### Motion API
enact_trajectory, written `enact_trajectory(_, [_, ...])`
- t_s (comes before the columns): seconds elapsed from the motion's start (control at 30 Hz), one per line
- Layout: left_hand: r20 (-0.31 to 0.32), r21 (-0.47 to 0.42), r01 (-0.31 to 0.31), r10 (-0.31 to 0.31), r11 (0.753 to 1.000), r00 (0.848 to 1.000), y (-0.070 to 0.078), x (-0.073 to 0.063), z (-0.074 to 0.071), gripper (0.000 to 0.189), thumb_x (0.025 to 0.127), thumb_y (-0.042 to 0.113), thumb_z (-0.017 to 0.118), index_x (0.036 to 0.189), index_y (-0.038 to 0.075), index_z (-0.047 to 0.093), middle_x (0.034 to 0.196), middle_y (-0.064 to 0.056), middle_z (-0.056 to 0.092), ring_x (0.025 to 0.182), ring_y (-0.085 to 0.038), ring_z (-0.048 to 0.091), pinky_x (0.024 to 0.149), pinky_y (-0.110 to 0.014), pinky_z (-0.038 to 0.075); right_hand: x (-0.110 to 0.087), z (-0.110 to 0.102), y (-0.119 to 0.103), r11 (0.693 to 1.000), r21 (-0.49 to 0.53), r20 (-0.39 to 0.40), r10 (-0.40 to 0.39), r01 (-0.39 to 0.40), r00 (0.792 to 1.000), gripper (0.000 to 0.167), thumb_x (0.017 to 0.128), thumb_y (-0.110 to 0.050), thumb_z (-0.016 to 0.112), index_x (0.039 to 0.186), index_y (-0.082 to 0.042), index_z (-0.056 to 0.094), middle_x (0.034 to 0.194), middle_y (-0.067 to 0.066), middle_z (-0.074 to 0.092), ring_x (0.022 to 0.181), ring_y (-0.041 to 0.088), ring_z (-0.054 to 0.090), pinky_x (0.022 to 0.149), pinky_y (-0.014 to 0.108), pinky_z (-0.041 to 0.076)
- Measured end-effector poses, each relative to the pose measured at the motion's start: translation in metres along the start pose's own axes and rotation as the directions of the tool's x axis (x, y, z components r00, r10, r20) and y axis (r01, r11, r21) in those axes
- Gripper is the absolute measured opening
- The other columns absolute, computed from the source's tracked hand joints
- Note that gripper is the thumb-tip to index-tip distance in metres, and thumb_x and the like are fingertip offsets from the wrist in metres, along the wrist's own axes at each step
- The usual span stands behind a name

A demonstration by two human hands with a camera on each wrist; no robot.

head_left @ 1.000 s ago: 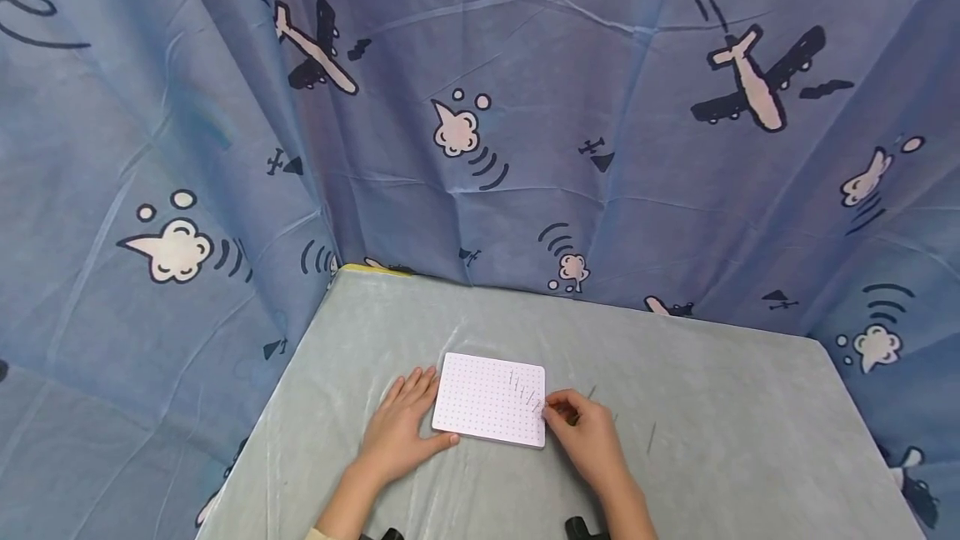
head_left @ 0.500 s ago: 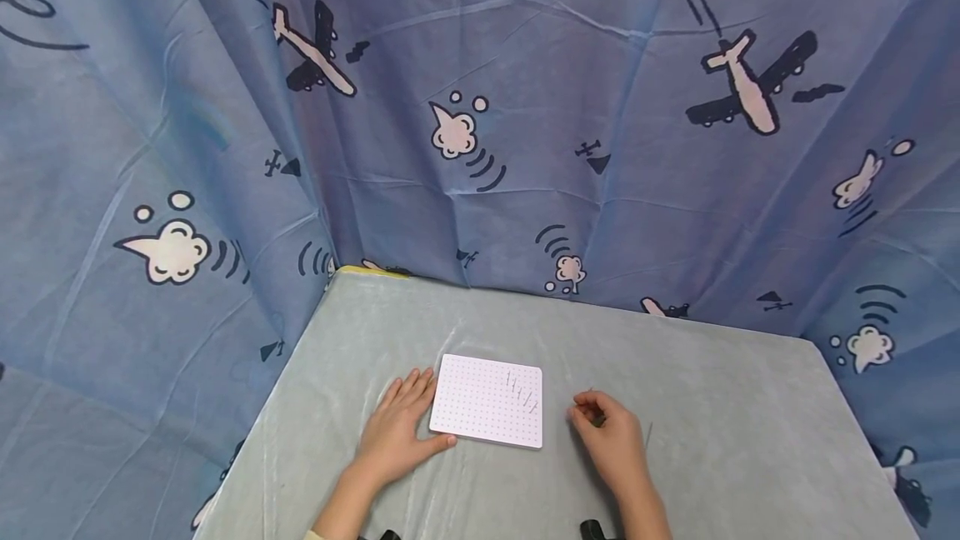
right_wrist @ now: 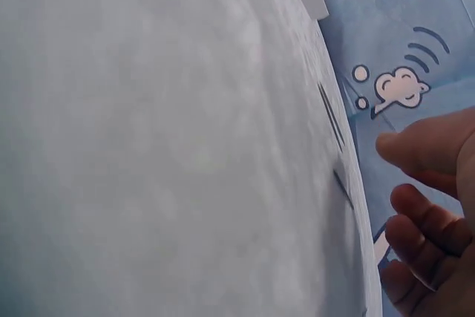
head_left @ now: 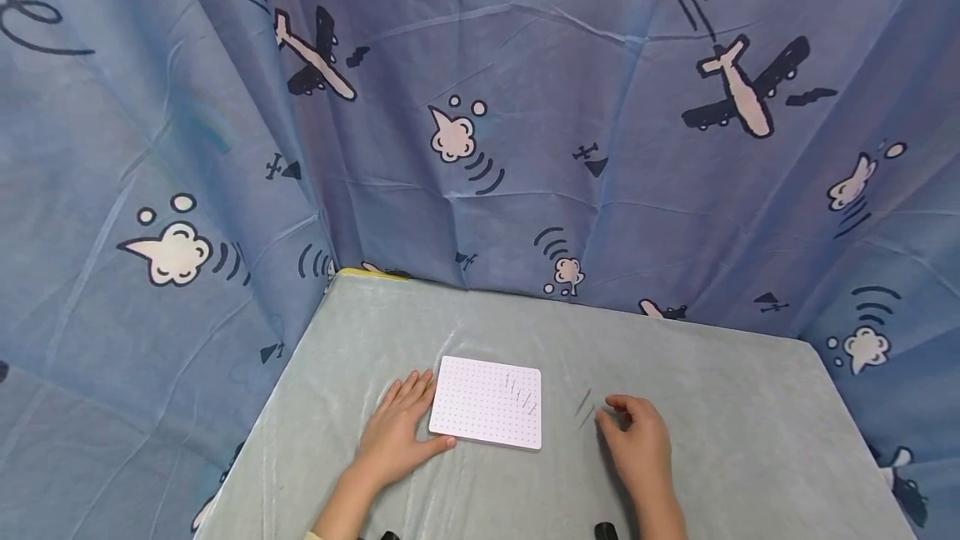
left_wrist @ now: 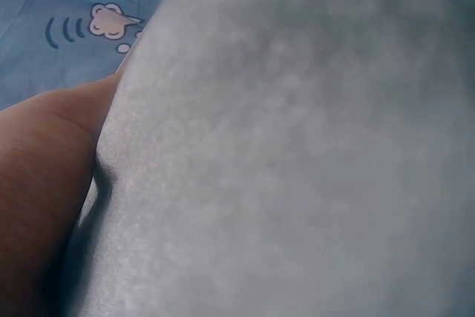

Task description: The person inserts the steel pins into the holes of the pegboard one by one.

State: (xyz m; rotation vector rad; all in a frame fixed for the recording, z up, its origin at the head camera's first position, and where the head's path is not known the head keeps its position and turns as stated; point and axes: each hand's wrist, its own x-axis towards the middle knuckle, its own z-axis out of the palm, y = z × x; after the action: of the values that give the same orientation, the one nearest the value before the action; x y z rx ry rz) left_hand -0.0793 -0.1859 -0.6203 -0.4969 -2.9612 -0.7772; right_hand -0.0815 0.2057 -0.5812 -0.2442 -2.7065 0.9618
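A white board dotted with small holes [head_left: 472, 402] lies on the table, and several thin dark pins [head_left: 517, 391] stand in its upper right part. My left hand [head_left: 396, 425] rests flat along the board's left side, its thumb at the lower left corner. To the right of the board, my right hand [head_left: 641, 444] hovers low with loosely bent fingers. The right wrist view shows its thumb [right_wrist: 423, 142] apart from the fingertips, with nothing between them. Just left of that hand lie two thin dark pins [head_left: 583, 402]; in the right wrist view a shorter one [right_wrist: 342, 187] lies nearest the fingers.
A pale grey cloth covers the table [head_left: 720, 390]. Blue curtains [head_left: 525, 148] printed with planes and clouds hang behind it and at both sides. A yellow strip [head_left: 371, 272] shows at the far left corner. Dark wrist camera parts [head_left: 606, 531] show at the bottom edge.
My right hand has moved from the board's right edge further right, past the loose pins, uncovering them, and its thumb and finger have parted. The left hand stays in place.
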Motion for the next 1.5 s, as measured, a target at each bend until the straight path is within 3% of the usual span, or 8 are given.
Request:
enact_trajectory(0.17, [-0.003, -0.008, 0.004, -0.004, 1.0, 1.0, 0.001, -0.001, 0.0, 0.106, 0.087, 0.072, 0.078, 0.168, 0.012, 0.045, 0.176, -0.001, 0.036, 0.166, -0.024, 0.024, 0.137, -0.04, 0.01, -0.001, -0.007, 0.008, 0.999, -0.023, -0.016, 0.032, -0.032, 0.999, 0.024, 0.092, -0.007, 0.085, 0.114, 0.0, 0.079, 0.109, 0.017, 0.07, 0.097, 0.033, 0.065, 0.083, 0.049, 0.052])
enact_trajectory(0.3, [-0.001, -0.008, 0.008, -0.008, 1.0, 1.0, 0.001, -0.002, 0.0, 0.106, 0.087, 0.072, 0.079, 0.168, 0.012, 0.045, 0.176, -0.001, 0.036, 0.166, -0.023, 0.024, 0.137, -0.041, 0.011, -0.002, -0.013, 0.016, 0.998, -0.029, -0.039, 0.053, -0.054, 0.998, 0.024, 0.09, -0.006, 0.085, 0.111, 0.003, 0.079, 0.11, 0.025, 0.066, 0.101, 0.041, 0.062, 0.086, 0.057, 0.051])
enact_trajectory(0.5, [0.005, -0.011, 0.006, -0.006, 1.0, 1.0, 0.002, -0.001, -0.002, 0.106, 0.088, 0.072, 0.077, 0.168, 0.012, 0.044, 0.176, -0.002, 0.036, 0.166, -0.023, 0.023, 0.137, -0.042, 0.011, -0.004, -0.019, 0.028, 0.989, -0.064, -0.02, 0.133, -0.134, 0.991, 0.034, 0.087, -0.004, 0.084, 0.118, 0.007, 0.075, 0.112, 0.031, 0.062, 0.105, 0.047, 0.059, 0.089, 0.064, 0.049])
enact_trajectory(0.9, [0.006, -0.005, 0.004, -0.004, 1.0, 1.0, 0.001, -0.001, 0.0, 0.106, 0.088, 0.073, 0.077, 0.169, 0.013, 0.043, 0.176, 0.0, 0.035, 0.166, -0.023, 0.023, 0.137, -0.041, 0.011, -0.003, -0.029, 0.034, 0.976, -0.121, 0.059, 0.188, -0.18, 0.98, 0.037, 0.096, -0.007, 0.079, 0.128, 0.01, 0.07, 0.11, 0.028, 0.069, 0.1, 0.042, 0.065, 0.086, 0.061, 0.053])
enact_trajectory(1.23, [0.004, -0.008, 0.007, -0.007, 1.0, 1.0, 0.002, 0.0, 0.0, 0.105, 0.088, 0.071, 0.078, 0.169, 0.013, 0.044, 0.176, 0.0, 0.036, 0.166, -0.023, 0.023, 0.137, -0.04, 0.009, -0.006, -0.04, 0.039, 0.966, -0.163, 0.007, 0.207, -0.203, 0.978, 0.021, 0.097, -0.01, 0.077, 0.108, 0.008, 0.077, 0.085, 0.009, 0.073, 0.08, 0.034, 0.07, 0.074, 0.057, 0.055])
enact_trajectory(1.5, [0.003, -0.005, 0.003, -0.003, 1.0, 1.0, 0.001, 0.001, 0.001, 0.105, 0.087, 0.071, 0.078, 0.168, 0.012, 0.046, 0.176, -0.002, 0.037, 0.166, -0.024, 0.025, 0.137, -0.041, 0.011, -0.008, -0.044, 0.04, 0.957, -0.194, 0.043, 0.227, -0.215, 0.973, 0.024, 0.096, -0.011, 0.068, 0.108, 0.007, 0.078, 0.089, 0.013, 0.077, 0.08, 0.034, 0.073, 0.073, 0.058, 0.059])
